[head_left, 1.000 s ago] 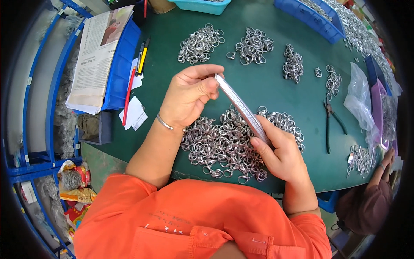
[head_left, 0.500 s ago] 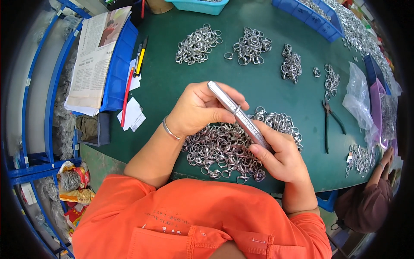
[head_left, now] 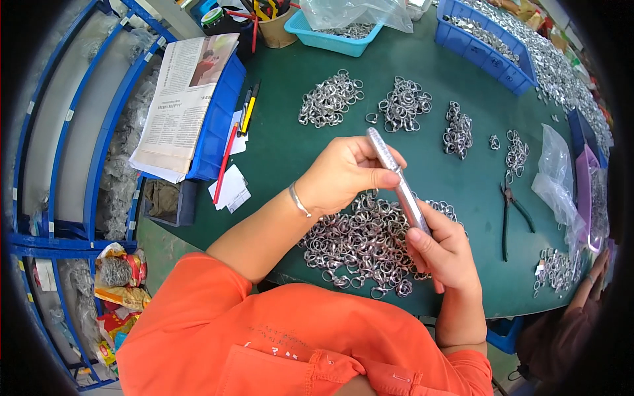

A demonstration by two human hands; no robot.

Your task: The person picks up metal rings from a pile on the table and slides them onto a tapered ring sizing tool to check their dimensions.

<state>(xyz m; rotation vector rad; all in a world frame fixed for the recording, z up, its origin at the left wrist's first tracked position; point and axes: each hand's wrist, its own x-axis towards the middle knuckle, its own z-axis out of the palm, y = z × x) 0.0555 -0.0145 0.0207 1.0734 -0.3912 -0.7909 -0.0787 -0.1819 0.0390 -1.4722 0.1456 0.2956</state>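
A silver, tapered ring mandrel (head_left: 412,208) with fine graduation marks slants between my hands, its narrow end up and away from me. My right hand (head_left: 444,249) wraps around its thicker lower part, and a reddish end pokes out below that palm. Near the narrow end, my left hand (head_left: 342,173), with a metal bangle on its wrist, closes thumb and fingers on the mandrel. Whether a ring sits under the left fingertips is hidden. Beneath both hands, a large heap of silver rings (head_left: 356,247) covers the near part of the green table (head_left: 277,158).
Smaller ring piles (head_left: 331,99) lie across the far side. Pliers (head_left: 507,221) and a plastic bag (head_left: 555,165) are at right. A blue bin with newspaper (head_left: 181,99) and pens (head_left: 249,109) stand left; blue bins (head_left: 485,53) line the back. Another person's hand (head_left: 598,267) shows far right.
The view has shifted, so the table's things appear further right and lower. A ring visible around the mandrel by my left thumb before no longer shows clearly. Both hands still hold the mandrel.
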